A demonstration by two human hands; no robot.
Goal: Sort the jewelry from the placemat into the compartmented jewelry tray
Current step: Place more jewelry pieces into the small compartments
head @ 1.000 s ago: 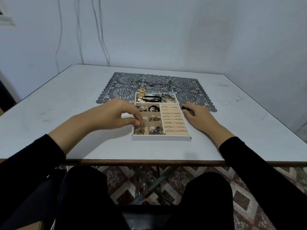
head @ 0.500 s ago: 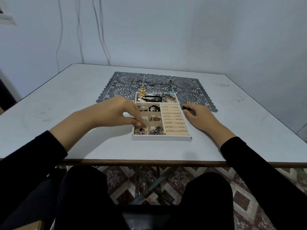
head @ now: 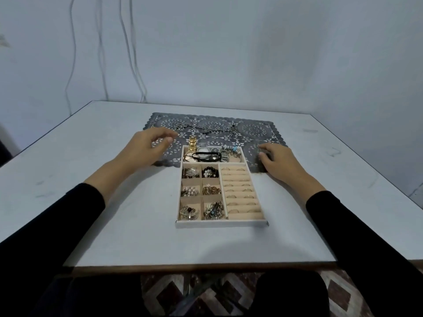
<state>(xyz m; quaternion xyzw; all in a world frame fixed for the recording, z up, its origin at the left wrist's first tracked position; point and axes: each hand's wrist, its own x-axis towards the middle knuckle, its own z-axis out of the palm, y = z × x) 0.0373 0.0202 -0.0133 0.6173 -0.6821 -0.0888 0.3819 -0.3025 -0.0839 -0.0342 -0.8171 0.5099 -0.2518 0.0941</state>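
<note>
Hands over the placemat, either side of the filled tray.
The white table [head: 114,213] is cut off at the lower edge. The grey placemat [head: 256,131], upper centre, is partly hidden by the jewelry tray [head: 219,223] at centre. The left hand [head: 146,147] is loosely curled and holds nothing. The right hand [head: 278,160] rests on the mat with its fingertips tucked under, so its grip is unclear. Tangled chains [head: 206,129] lie on the mat, too small to separate.

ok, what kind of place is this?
Likely a plain room in a home, not a workshop: white table by a bare pale wall, lace-style placemat, patterned floor tiles beneath.
</note>
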